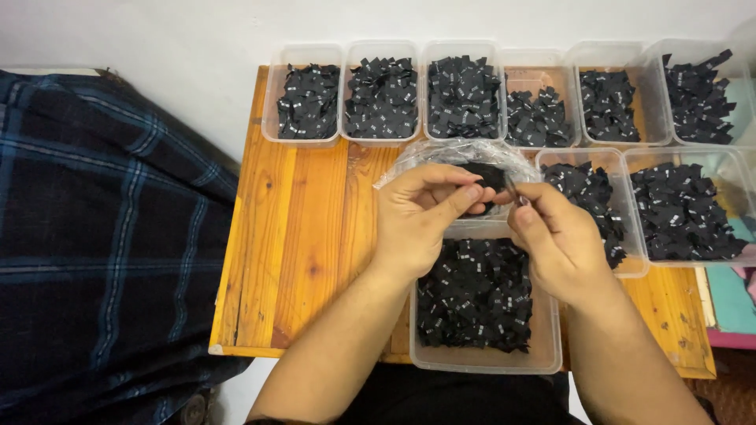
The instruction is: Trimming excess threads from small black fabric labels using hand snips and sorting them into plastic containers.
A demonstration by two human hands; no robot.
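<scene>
Above the near tub (480,358), both hands (488,216) pinch half-hidden black labels (490,175).

Bare forearms, no sleeves, dark garment

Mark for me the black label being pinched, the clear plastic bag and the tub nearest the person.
black label (490,175), head view, its top face between the fingertips
clear plastic bag (441,153), head view, crinkled upper edge
nearest tub (480,360), head view, front rim
</scene>
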